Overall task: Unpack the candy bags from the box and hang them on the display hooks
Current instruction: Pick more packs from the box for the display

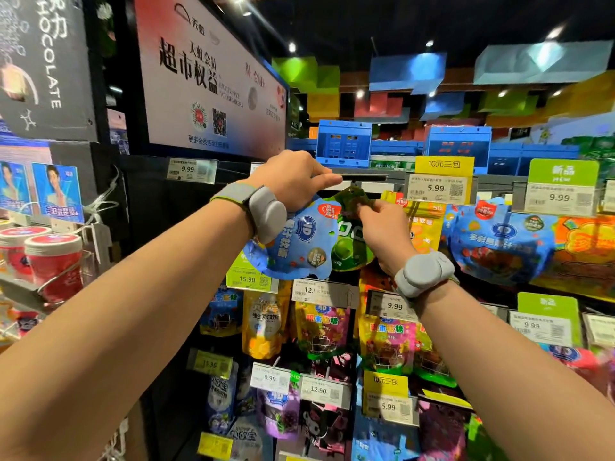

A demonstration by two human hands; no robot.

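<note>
My left hand (294,179) is raised at the top row of the display and holds the end of a dark display hook (364,177). A blue candy bag (301,241) hangs below that hand, its top hidden behind the hand and wrist. My right hand (382,224) pinches the top of a green candy bag (349,227), whose hang hole sits just under the hook's tip. The green bag overlaps the blue bag's right edge. No box is in view.
More candy bags hang to the right, such as a blue fish-print bag (499,241), and in rows below with price tags (436,188). Red tubs (53,261) stand on a shelf at the left. A large poster (206,78) hangs above. Blue crates (344,143) sit on top.
</note>
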